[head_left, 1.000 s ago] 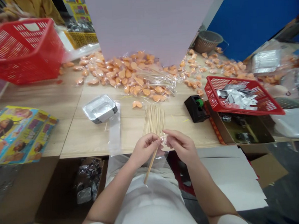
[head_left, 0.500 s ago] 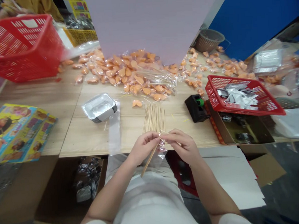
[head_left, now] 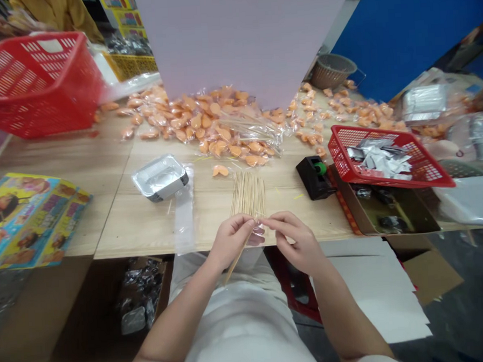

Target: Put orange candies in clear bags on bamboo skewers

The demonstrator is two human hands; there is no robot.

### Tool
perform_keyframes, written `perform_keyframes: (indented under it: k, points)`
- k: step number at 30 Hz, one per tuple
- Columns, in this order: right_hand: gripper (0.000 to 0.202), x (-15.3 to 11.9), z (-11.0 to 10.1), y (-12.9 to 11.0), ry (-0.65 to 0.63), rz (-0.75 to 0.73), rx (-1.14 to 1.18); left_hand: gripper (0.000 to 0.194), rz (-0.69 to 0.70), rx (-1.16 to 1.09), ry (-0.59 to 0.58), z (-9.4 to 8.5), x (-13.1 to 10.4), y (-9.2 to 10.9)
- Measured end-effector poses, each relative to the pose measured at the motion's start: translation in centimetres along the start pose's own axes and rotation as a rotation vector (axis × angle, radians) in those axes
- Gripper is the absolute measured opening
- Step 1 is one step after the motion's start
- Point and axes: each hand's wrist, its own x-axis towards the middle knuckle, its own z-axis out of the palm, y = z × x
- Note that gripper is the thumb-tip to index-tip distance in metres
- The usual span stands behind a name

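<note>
My left hand (head_left: 233, 238) is closed on a few thin wooden sticks (head_left: 234, 265) that slant down toward my lap, with a clear plastic wrapper (head_left: 259, 233) at its fingertips. My right hand (head_left: 295, 237) reaches in from the right, its fingers bent and the index fingertip at the wrapper; whether it pinches the film is too small to tell. Just beyond both hands, a row of loose sticks (head_left: 248, 194) lies on the wooden table (head_left: 118, 220). One orange piece (head_left: 220, 171) in clear wrap rests behind the row.
Wrapped orange pieces (head_left: 198, 121) are heaped at the back. Foil trays (head_left: 160, 177) and a plastic strip (head_left: 184, 219) lie left; a black tape dispenser (head_left: 315, 178) and red basket (head_left: 427, 172) stand right. Another red basket (head_left: 75, 95) is far left. A person in yellow (head_left: 68, 14) is behind it.
My right fingertips have drawn slightly back from the sticks, and the clear wrapper hangs shorter below my fingers. The sticks in my left hand still slant down. The view has shifted slightly.
</note>
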Motion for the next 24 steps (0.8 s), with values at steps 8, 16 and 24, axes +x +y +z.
perform_keyframes:
  k: [8,16,24]
  points:
    - [0.032,1.2,1.4,2.2,0.115,0.48,0.342,0.04,0.016,0.027,0.061,-0.1,0.7,-0.7]
    - [0.043,2.2,1.4,2.9,-0.001,0.592,0.45,0.037,0.07,0.208,0.047,-0.7,1.1,-2.4]
    - [0.041,9.7,-1.8,7.3,0.389,0.608,0.65,0.034,0.486,0.358,0.394,-5.3,-0.3,-2.4]
